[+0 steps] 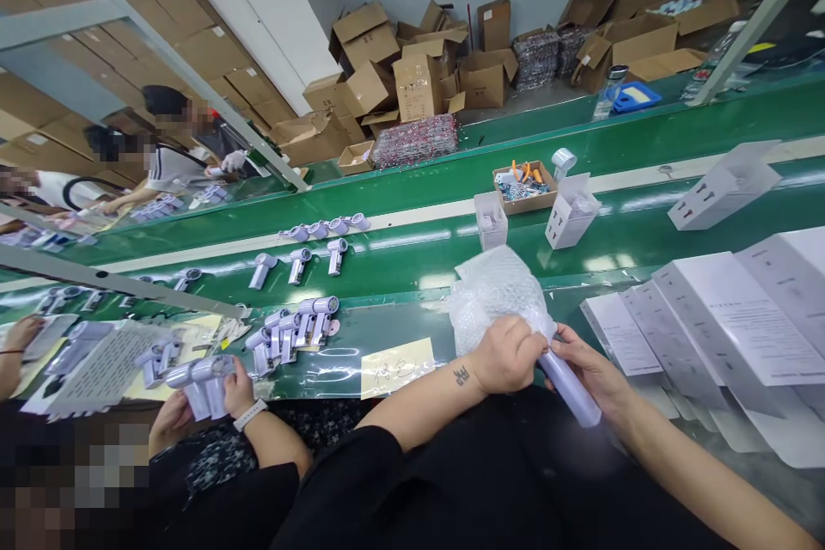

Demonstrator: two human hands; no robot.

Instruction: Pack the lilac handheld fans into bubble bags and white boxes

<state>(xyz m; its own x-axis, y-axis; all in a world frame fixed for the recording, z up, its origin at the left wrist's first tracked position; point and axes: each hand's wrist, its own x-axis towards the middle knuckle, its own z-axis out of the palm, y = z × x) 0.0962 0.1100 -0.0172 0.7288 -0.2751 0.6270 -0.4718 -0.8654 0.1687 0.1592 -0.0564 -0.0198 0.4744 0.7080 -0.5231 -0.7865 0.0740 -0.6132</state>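
Note:
My left hand [509, 354] is closed around the gathered end of a bubble wrap bag [495, 290], which bulges over the bench edge. A smooth lavender tube-shaped handle [573, 387] sticks out of the wrap, slanting down toward my body. What it joins to inside the bag is hidden. On the other side, my right hand [589, 369] has its thumb and fingers about the upper part of this handle, close against the left hand. Just left of the wrap lies a yellow paper sign [398, 367] with handwriting.
White printed boxes [728, 309] stand in a row at right. Open white boxes [571, 219] and a carton of tools [525, 187] sit ahead on the green conveyor [400, 253]. Lavender hair-dryer-shaped devices [290, 331] are piled at left, beside a co-worker's hands [238, 391].

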